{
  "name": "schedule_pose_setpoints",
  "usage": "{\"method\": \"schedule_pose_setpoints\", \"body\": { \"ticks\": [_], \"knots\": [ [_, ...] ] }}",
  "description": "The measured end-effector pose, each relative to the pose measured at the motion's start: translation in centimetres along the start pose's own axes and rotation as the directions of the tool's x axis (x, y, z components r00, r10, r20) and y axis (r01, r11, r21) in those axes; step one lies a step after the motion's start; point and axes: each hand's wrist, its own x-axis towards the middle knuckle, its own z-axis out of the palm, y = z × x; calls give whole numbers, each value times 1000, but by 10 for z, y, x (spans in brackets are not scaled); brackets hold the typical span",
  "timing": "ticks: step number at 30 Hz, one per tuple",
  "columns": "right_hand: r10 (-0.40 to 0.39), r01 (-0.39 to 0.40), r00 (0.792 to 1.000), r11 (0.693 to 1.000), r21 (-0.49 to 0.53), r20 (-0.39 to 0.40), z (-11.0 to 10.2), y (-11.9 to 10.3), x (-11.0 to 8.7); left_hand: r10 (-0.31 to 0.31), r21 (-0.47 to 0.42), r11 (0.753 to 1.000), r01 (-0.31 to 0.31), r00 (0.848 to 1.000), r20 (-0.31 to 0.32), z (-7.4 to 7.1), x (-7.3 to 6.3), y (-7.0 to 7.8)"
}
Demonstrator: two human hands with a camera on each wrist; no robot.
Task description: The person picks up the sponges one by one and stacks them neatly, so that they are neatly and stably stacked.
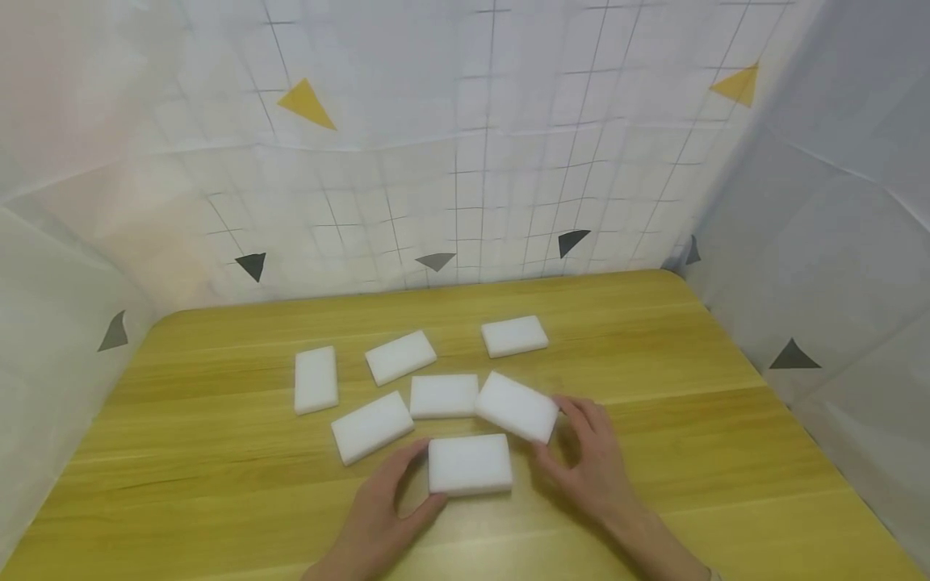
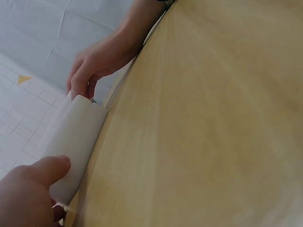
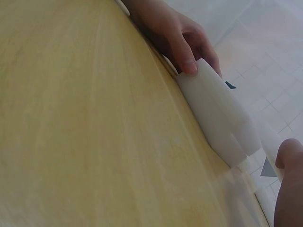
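Several white rectangular blocks, like melamine sponges, lie on a wooden table. My left hand (image 1: 385,496) grips the left end of the nearest white sponge block (image 1: 471,466), thumb at the front corner and fingers at the back. In the left wrist view the thumb (image 2: 54,169) presses on that block's near face. My right hand (image 1: 592,456) pinches the right end of another white sponge block (image 1: 517,407), which sits askew just behind the first. Its left corner meets the middle sponge block (image 1: 444,396). In the right wrist view only part of the right hand (image 3: 291,184) shows.
Further sponge blocks lie around: one at the left (image 1: 316,380), one front left (image 1: 373,428), one behind it (image 1: 400,357) and one at the back right (image 1: 514,336). White sheeting (image 1: 407,186) with grid lines and triangles stands behind the wooden table (image 1: 218,500) and along its sides.
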Motion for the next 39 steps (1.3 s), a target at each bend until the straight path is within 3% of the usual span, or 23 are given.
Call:
{"method": "schedule_pose_setpoints", "body": {
  "ticks": [6, 13, 20, 29, 39],
  "knots": [
    [23, -25, 998, 999, 31, 56, -2, -1, -1, 11, 17, 1000, -11, 1000, -5, 1, 0, -1],
    [-36, 33, 998, 997, 67, 42, -1, 0, -1, 55, 25, 998, -55, 998, -26, 3, 0, -3],
    [-82, 74, 994, 991, 111, 75, -1, 0, -3, 39, 24, 999, -39, 999, -12, 2, 0, -3],
    [-198, 183, 979, 962, 202, 54, 0, -7, -1, 28, 17, 999, -28, 1000, -13, 2, 0, -2],
    [-239, 203, 967, 935, 292, 91, 3, -11, -2, 25, 10, 1000, -25, 1000, -8, 1, 0, -3]
  ]
}}
